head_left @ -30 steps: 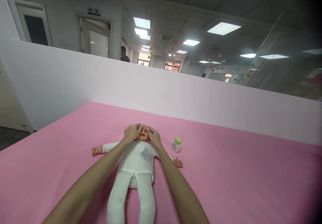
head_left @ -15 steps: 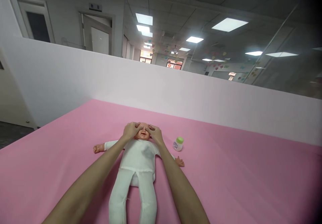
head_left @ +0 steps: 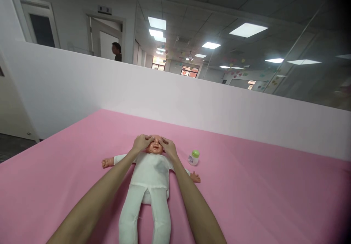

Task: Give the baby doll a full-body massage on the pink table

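While left hand [head_left: 140, 142], right hand [head_left: 169, 147] touch doll [head_left: 149, 171] — grip spread, jar [head_left: 193, 158] near, wall [head_left: 175, 97] behind

White partition [head_left: 175, 97], lit ceiling panels [head_left: 248, 30] beyond, door [head_left: 106, 44] ajar.

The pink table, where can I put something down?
The biggest bare patch of pink table is right of the jar and right forearm, up to the white wall. Another is left of the left forearm and the doll's hand there. It's crowded at the doll's head, where the left hand and right hand touch it.
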Available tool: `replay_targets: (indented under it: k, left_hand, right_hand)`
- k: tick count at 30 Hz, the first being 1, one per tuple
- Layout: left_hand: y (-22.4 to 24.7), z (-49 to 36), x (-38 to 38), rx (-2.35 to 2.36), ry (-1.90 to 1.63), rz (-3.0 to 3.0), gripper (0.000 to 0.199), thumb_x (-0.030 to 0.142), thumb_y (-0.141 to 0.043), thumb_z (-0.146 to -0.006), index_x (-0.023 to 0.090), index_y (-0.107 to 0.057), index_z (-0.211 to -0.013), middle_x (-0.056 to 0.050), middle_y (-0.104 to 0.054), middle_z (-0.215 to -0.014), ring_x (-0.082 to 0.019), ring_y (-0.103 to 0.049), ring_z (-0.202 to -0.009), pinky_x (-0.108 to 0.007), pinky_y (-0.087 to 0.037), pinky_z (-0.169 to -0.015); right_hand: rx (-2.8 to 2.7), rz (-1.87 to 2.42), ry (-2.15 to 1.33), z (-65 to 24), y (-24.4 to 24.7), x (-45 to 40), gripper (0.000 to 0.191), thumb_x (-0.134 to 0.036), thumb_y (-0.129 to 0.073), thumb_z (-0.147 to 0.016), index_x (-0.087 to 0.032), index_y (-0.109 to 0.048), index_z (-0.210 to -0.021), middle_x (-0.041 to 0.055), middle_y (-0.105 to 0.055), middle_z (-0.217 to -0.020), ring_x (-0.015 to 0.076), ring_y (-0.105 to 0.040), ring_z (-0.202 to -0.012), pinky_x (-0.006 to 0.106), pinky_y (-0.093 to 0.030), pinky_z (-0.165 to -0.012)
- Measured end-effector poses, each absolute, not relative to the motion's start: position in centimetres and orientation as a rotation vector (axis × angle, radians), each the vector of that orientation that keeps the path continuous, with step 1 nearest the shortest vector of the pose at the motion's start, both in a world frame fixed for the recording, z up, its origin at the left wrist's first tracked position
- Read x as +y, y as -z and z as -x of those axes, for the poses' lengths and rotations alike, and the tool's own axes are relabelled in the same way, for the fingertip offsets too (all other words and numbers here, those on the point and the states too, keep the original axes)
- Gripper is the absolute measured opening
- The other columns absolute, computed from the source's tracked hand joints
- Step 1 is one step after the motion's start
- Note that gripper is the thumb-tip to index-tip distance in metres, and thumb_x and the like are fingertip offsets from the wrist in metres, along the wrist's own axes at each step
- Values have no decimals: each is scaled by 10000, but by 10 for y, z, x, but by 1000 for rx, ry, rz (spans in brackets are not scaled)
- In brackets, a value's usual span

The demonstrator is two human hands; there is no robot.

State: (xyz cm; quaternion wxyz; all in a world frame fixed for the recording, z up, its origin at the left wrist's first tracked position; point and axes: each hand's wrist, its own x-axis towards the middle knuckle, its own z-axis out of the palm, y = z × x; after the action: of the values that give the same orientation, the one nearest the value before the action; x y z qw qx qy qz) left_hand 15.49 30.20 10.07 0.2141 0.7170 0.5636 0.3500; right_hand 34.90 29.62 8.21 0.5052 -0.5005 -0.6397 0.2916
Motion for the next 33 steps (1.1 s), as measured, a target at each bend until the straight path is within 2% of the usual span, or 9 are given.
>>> replay_targets:
  k: [3,7,11,14,18,21,25,29,33]
  left_hand:
    - [-100,-159,299,1606,-976,-1998,467,605,-582,-913,210,-826,-963,-121,-808,-934,-236,-693,-808,-284,-378,-640]
    - [-98,-161,296,1663,-998,-1981,464,606,-593,-912,220,-825,-1023,-146,-803,-1012,-254,-712,-854,-287,-368,-627]
    - [-97,-161,298,1652,-992,-1960,385,510,-566,-961,234,-831,-1012,-125,-803,-1045,-239,-724,-866,-279,-390,-650]
    - [-95,-160,301,1643,-996,-1953,353,435,-541,-991,242,-816,-1099,-107,-805,-1043,-228,-721,-880,-275,-400,-668]
    - [-92,-158,301,1631,-1005,-1976,353,384,-504,-1013,252,-803,-1145,-86,-806,-1059,-217,-715,-887,-276,-399,-678]
    - [-92,-158,298,1617,-1016,-1989,418,466,-461,-1028,259,-815,-1111,-83,-810,-1028,-223,-716,-870,-278,-398,-671]
    - [-94,-162,294,1653,-1022,-1983,487,590,-480,-994,257,-806,-1134,-103,-806,-1001,-253,-721,-870,-287,-391,-653]
    - [-97,-166,291,1719,-1003,-1934,499,617,-553,-949,234,-793,-1162,-124,-801,-1022,-270,-723,-912,-283,-393,-657]
    - [-99,-168,290,1746,-992,-1915,502,622,-540,-953,237,-798,-1149,-127,-804,-1004,-274,-727,-902,-289,-391,-644]
  right_hand:
    - [-1553,1203,-713,-348,-84,294,416,-559,-696,-784,-170,-787,-901,56,-792,-898,255,-698,-886,350,-563,-782]
    - [-1543,1202,-717,-346,-86,293,396,-543,-703,-786,-167,-776,-885,56,-792,-908,245,-695,-876,332,-552,-772]
    - [-1532,1222,-700,-347,-84,295,411,-540,-618,-850,-162,-777,-877,84,-803,-949,254,-702,-885,355,-550,-807]
    - [-1526,1226,-696,-350,-81,298,423,-515,-577,-869,-155,-787,-944,103,-803,-1029,260,-709,-893,380,-552,-837]
    - [-1540,1213,-697,-352,-80,298,438,-547,-575,-879,-178,-793,-967,75,-806,-1011,252,-707,-894,380,-559,-840]
    - [-1540,1212,-711,-350,-81,296,488,-623,-586,-871,-182,-794,-893,60,-801,-905,252,-703,-868,374,-564,-815]
    - [-1535,1174,-771,-348,-80,296,500,-639,-711,-775,-178,-799,-946,51,-788,-882,254,-693,-880,377,-567,-812]
    - [-1515,1182,-767,-348,-76,300,487,-615,-746,-748,-166,-796,-929,46,-779,-859,248,-684,-862,370,-568,-791]
    - [-1481,1198,-753,-348,-72,304,485,-602,-730,-760,-160,-798,-947,65,-791,-904,264,-693,-903,388,-568,-831]
